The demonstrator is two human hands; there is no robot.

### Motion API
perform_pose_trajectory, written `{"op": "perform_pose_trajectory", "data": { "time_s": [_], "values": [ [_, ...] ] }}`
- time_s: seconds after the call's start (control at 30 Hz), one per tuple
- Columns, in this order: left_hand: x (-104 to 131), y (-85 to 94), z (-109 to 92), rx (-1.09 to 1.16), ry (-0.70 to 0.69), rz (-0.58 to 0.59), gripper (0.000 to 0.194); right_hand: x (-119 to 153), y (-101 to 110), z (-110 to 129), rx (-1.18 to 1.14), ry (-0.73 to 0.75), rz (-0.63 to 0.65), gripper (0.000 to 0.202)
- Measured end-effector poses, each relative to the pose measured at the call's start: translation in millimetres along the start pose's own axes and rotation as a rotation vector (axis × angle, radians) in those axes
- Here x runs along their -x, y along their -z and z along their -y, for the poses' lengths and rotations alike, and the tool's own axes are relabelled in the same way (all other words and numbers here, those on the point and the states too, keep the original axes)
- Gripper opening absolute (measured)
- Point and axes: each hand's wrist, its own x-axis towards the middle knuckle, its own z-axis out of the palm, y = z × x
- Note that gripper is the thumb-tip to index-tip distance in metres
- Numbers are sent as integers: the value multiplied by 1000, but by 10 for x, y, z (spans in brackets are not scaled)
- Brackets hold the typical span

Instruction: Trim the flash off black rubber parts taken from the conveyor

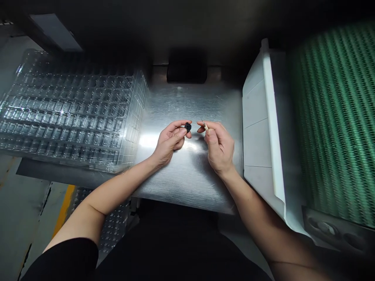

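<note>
My left hand (170,141) pinches a small black round part (188,126) between thumb and forefinger, held just above the brushed metal table (187,183). My right hand (217,144) is a few centimetres to its right, fingers closed on a small pale, thin piece (205,125) whose tip points toward the black part. The two pieces are close together but apart.
A stack of clear plastic compartment trays (73,113) lies on the left of the table. A white plastic guard (268,128) borders the table's right edge, with a green ribbed conveyor belt (336,121) beyond it. A dark box (186,70) sits at the back.
</note>
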Motion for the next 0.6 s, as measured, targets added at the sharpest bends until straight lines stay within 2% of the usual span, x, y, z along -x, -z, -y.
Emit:
{"op": "perform_pose_trajectory", "data": {
  "time_s": [0.1, 0.27, 0.47, 0.6],
  "values": [
    [-7, 5, -3, 41, -9, -11, 45, -3, 8, 23, 92, 62, 26, 28],
    [-20, 30, -11, 51, 4, -59, 48, 20, -14, -17, 220, 73, 34, 25],
    [-28, 39, -12, 116, 3, -45, 40, 31, -33, -79, 277, 106, 26, 22],
    [-32, 36, -12, 135, 5, -39, 41, 27, -41, -76, 273, 128, 8, 22]
  ]
}}
